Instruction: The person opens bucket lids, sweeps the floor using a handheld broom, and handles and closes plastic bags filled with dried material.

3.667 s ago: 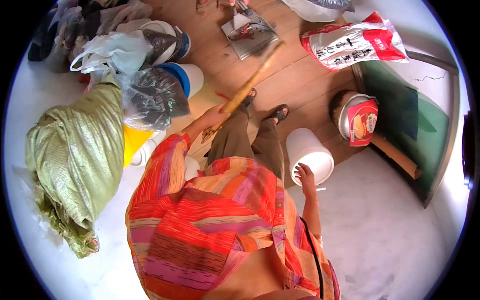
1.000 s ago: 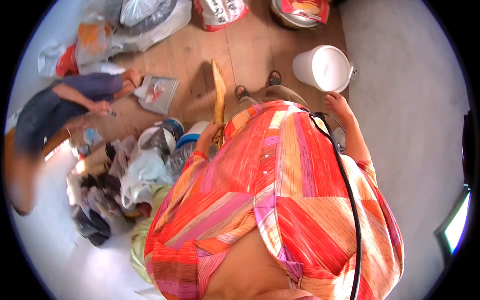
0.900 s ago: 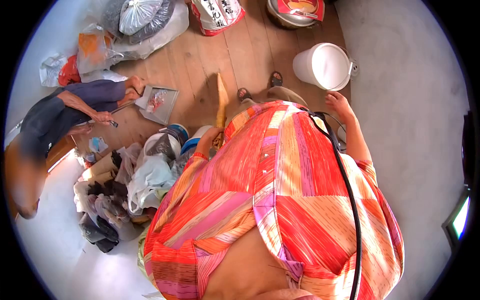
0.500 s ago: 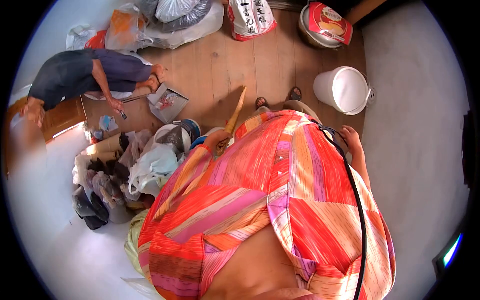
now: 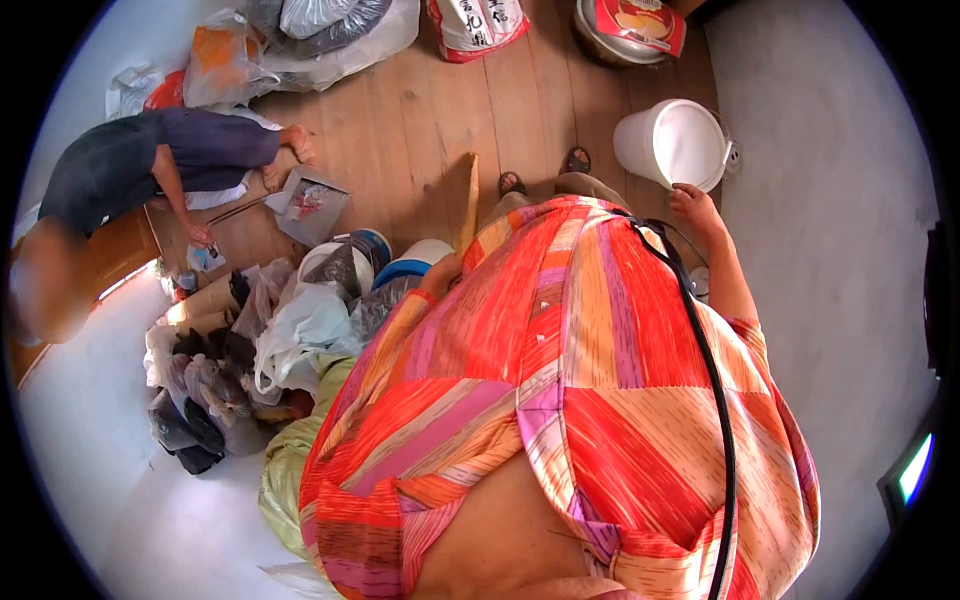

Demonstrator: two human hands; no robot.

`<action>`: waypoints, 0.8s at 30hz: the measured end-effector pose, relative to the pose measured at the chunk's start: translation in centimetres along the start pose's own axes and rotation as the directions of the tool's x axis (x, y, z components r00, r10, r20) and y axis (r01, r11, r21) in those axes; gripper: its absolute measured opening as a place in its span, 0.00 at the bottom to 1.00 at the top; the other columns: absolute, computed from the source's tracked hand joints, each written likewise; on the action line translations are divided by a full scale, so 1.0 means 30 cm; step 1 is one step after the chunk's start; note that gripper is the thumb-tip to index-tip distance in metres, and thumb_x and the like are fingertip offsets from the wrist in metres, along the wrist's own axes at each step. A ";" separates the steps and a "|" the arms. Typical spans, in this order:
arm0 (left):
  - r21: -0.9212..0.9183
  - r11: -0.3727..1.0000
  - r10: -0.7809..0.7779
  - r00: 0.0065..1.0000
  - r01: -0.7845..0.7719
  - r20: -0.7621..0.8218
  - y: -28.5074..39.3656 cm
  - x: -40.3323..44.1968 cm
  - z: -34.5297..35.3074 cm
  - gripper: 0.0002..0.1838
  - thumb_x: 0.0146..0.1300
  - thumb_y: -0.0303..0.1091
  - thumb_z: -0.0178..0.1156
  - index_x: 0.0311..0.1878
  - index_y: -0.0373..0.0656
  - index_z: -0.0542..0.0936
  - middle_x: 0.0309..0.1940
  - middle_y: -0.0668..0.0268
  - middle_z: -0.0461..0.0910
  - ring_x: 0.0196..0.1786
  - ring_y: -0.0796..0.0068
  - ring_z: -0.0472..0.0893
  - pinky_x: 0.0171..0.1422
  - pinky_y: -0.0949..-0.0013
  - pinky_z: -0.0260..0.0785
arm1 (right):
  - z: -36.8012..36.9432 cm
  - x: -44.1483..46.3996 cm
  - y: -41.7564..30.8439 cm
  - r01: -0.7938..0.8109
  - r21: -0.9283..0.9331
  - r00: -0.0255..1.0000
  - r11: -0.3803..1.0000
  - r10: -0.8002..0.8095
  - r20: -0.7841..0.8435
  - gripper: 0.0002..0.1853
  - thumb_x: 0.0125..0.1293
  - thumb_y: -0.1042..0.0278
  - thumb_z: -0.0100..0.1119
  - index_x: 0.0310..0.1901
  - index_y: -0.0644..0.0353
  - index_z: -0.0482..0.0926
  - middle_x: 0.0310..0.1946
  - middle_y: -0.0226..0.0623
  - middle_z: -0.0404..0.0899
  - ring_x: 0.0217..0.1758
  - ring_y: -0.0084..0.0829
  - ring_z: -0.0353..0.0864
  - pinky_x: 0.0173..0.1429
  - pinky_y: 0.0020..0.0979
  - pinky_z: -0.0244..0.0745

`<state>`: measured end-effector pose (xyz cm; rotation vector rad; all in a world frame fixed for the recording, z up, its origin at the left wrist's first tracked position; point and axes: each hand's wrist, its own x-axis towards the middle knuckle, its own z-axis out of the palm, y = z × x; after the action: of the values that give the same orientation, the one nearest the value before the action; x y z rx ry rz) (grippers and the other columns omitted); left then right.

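My left hand point(image 5: 441, 276) is low on the left side of my body, partly hidden by the striped shirt. Its fingers are wrapped round a tan tapered stick point(image 5: 471, 195) that points away across the floor. At the right, my right hand point(image 5: 694, 206) reaches the near rim of a white bucket point(image 5: 640, 143), fingers closed at its edge. Whether they pinch the rim or the thin handle is hard to see. The bucket stands on the wooden floor near the wall, and its inside looks white.
At left a person point(image 5: 150, 160) bends over, one hand near a grey dustpan point(image 5: 312, 205) holding scraps. Plastic bags point(image 5: 305, 335) and tubs point(image 5: 370, 248) crowd my left side. A white sack point(image 5: 478, 28) and a lidded pot point(image 5: 625, 35) stand ahead. A black cable point(image 5: 712, 400) runs down my shirt.
My right hand has moved forward from beside my body to the bucket's rim. The left hand has drawn back slightly with the tan stick. The bent person's hand has shifted a little.
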<state>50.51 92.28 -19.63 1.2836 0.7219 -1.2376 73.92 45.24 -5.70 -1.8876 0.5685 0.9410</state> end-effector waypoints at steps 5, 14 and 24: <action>-0.010 1.000 -0.011 0.999 0.012 0.041 -0.012 0.012 -0.027 0.18 0.51 0.42 0.61 0.41 0.38 0.78 0.34 0.65 0.79 0.31 0.72 0.77 0.36 0.68 0.69 | -0.033 -0.033 0.059 -0.012 0.039 0.999 0.999 0.013 -0.031 0.21 0.64 0.60 0.48 0.56 0.63 0.66 0.45 0.37 0.74 0.42 0.26 0.74 0.44 0.26 0.71; -0.323 0.942 0.140 0.983 -0.094 0.120 0.217 -0.180 0.027 0.20 0.55 0.43 0.58 0.45 0.38 0.76 0.35 0.66 0.79 0.31 0.75 0.78 0.35 0.68 0.70 | -0.060 -0.126 0.219 -0.104 0.121 0.985 0.987 0.119 -0.123 0.21 0.64 0.61 0.49 0.55 0.61 0.66 0.46 0.40 0.74 0.44 0.30 0.75 0.47 0.29 0.71; -0.004 0.874 0.484 0.871 -0.486 -0.081 0.126 -0.195 0.019 0.21 0.58 0.29 0.53 0.57 0.44 0.68 0.44 0.61 0.75 0.46 0.70 0.75 0.50 0.72 0.65 | -0.078 -0.165 0.282 -0.104 0.109 0.981 0.989 0.121 -0.155 0.21 0.63 0.62 0.48 0.56 0.60 0.66 0.46 0.40 0.73 0.44 0.31 0.76 0.47 0.27 0.72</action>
<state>52.45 92.72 -12.92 1.3916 0.4244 -0.7675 65.85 39.22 -5.55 -1.8669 0.8123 0.8201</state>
